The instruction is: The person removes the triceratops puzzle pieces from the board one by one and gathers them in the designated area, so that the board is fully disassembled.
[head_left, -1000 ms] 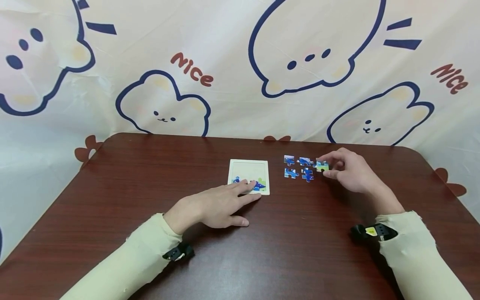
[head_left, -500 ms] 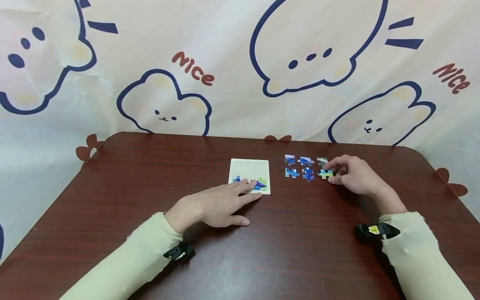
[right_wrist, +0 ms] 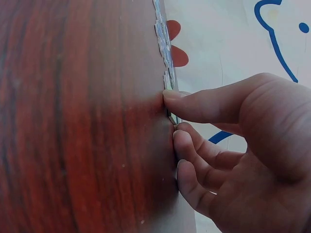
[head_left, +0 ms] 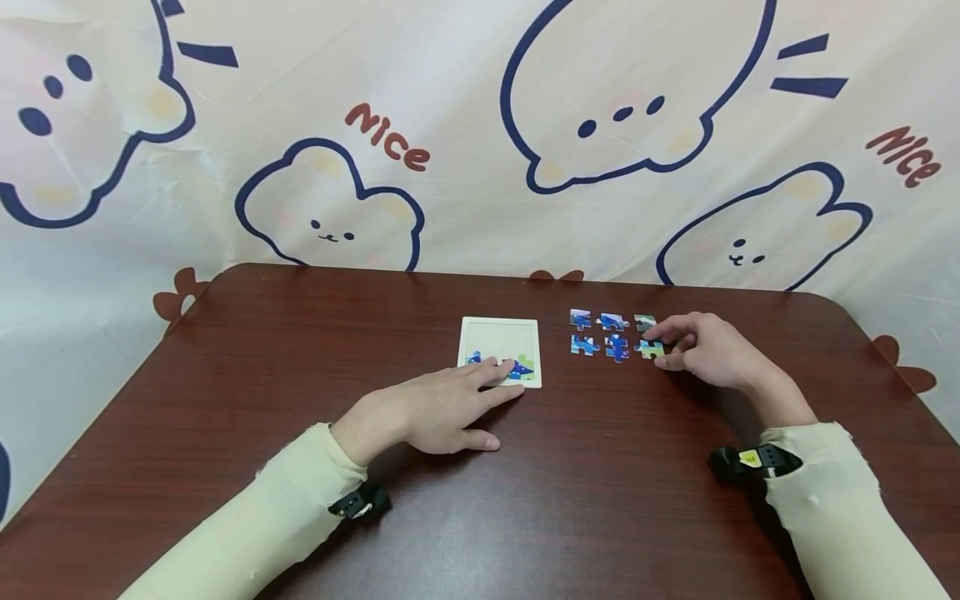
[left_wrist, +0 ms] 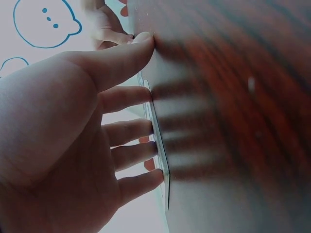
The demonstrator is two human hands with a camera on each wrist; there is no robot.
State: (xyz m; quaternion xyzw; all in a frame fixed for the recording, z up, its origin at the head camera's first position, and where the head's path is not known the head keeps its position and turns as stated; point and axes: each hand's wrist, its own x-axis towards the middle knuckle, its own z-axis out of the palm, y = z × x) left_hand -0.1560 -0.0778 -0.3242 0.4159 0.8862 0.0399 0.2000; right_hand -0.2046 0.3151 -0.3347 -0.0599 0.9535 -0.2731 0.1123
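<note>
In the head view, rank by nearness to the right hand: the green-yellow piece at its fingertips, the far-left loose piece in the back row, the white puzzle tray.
1. Green-yellow piece: under the right hand, at its fingertips.
2. Far-left loose piece: back row, across the group toward the tray.
3. White puzzle tray: farthest, table centre, under the left hand fingertips.

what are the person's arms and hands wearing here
Both arms wear long, loose sleeves of pale cream cloth, the left sleeve and the right sleeve ending at the wrist. Each wrist carries a black strap: the left strap is plain black, the right strap has a small yellow tag. The left hand and right hand are bare, no gloves or rings visible.
</note>
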